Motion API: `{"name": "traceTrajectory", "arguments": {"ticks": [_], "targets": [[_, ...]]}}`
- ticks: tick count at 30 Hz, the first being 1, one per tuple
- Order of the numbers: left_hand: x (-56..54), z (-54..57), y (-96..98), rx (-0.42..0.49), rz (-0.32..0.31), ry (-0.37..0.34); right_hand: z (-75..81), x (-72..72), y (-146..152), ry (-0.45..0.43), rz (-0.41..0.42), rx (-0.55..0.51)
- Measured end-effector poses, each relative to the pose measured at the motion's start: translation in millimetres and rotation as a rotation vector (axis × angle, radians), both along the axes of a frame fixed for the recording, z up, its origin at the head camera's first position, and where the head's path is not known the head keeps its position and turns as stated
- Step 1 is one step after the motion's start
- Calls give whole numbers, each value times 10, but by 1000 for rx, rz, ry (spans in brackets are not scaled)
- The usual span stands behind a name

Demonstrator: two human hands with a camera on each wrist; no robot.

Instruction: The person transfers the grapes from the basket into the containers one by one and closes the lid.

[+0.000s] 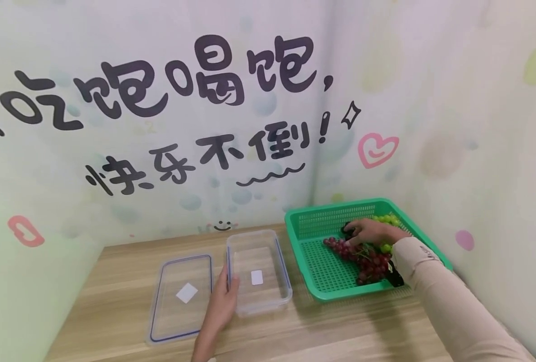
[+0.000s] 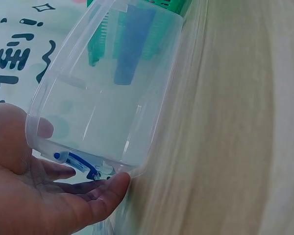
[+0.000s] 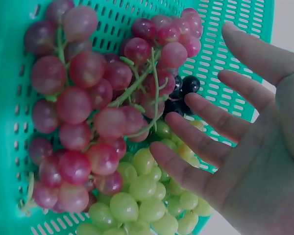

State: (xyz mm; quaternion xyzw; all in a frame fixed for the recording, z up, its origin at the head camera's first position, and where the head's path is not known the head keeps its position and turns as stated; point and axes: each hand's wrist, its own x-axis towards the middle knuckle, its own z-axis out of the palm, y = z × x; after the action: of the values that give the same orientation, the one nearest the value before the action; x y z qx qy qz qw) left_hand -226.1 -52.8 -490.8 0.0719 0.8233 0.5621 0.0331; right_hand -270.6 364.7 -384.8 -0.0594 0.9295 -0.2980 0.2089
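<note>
A clear plastic food container (image 1: 258, 296) with a white label stands in the middle of the table. My left hand (image 1: 224, 299) holds its left side wall; in the left wrist view the thumb shows through the plastic, and the hand's fingers (image 2: 105, 198) lie beside a blue-edged clip. On the right, my right hand (image 1: 368, 232) reaches into a green basket (image 1: 319, 289). Its fingers are spread and extended near black grapes (image 3: 190, 84), holding nothing that I can see. Red grapes (image 3: 76, 105) and green grapes (image 3: 139, 196) lie beside it.
Left of the container, a clear lid (image 1: 170, 306) with a blue seal lies flat on the wooden table (image 1: 109, 301). A wall with printed writing (image 1: 220, 153) rises behind the table. The basket stands close to the right wall (image 1: 498, 211).
</note>
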Motion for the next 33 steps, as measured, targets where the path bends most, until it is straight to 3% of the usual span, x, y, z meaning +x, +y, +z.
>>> {"name": "traceTrajectory", "arguments": {"ticks": [10, 26, 33], "targets": [[11, -14, 8, -24, 16, -15, -80, -60, 23, -73, -7, 31], [-4, -14, -1, -15, 13, -11, -169, -181, -22, -130, 51, 122], [-7, -18, -5, -11, 11, -21, -185, -219, -85, -147, 132, 138]]}}
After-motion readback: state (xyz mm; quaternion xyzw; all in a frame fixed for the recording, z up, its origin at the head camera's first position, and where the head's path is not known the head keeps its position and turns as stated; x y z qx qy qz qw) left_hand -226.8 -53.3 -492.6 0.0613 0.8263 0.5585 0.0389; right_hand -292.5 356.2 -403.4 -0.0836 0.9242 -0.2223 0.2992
